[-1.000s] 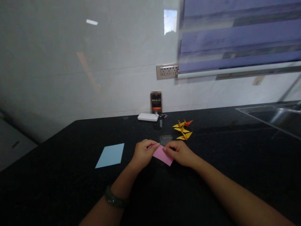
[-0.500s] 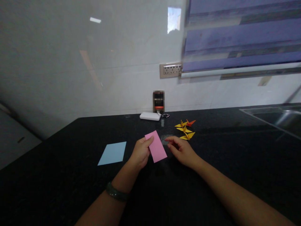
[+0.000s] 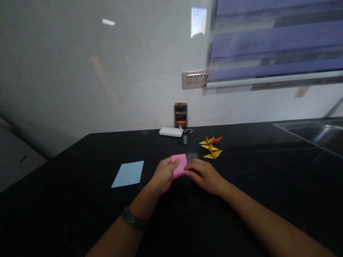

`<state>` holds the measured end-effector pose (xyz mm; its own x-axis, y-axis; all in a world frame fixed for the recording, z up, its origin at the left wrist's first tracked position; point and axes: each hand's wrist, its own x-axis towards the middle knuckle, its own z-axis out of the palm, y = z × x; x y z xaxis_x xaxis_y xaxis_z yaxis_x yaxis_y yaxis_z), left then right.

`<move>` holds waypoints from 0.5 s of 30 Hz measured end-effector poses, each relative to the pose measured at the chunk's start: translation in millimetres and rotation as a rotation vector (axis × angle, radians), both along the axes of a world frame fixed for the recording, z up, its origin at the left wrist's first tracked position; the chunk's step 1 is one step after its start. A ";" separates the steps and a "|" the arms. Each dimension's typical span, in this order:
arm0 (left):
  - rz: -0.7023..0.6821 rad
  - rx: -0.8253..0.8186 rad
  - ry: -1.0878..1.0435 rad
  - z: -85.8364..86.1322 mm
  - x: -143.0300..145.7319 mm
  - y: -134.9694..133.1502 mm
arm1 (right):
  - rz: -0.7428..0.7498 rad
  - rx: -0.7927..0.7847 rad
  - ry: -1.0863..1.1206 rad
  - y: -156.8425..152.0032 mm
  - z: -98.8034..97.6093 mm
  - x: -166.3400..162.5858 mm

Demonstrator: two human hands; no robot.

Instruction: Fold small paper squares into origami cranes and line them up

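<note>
A pink sheet of paper (image 3: 180,167), folded to a small near-square with its layers slightly apart at the lower edge, is held above the dark counter. My left hand (image 3: 164,174) grips its left side, thumb lying on top. At the right edge, the thumb and fingers of my right hand (image 3: 203,173) pinch the paper. To the left of my left hand lies a flat light blue sheet of paper (image 3: 129,174). Several folded paper cranes, such as a yellow crane (image 3: 213,154) and an orange crane (image 3: 217,140), stand beyond my right hand.
At the back of the black counter (image 3: 80,214) lies a white oblong device (image 3: 170,132) with a beaded strap (image 3: 188,131). Behind it a phone-like dark object (image 3: 181,115), blurred out, leans against the wall. A sink (image 3: 321,137) is at the right, a socket (image 3: 195,79) on the wall.
The pink paper has gone from a longer rectangle to a shorter, folded near-square. My right hand has moved left and now touches its right edge.
</note>
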<state>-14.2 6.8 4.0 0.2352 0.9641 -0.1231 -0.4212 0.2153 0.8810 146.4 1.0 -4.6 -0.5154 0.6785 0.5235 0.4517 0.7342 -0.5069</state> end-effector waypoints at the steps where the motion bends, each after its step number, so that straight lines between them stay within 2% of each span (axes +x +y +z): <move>1: -0.003 0.000 -0.011 0.3 0.2 0.0 | -0.032 -0.033 0.029 -0.4 -0.3 -1.7; 8: -0.013 -0.022 -0.114 0.6 3.7 -0.6 | -0.186 -0.314 0.246 -0.6 -5.5 -9.8; 15: 0.005 0.005 -0.129 -1.9 8.5 -3.5 | -0.245 -0.428 0.312 2.1 -6.9 -10.4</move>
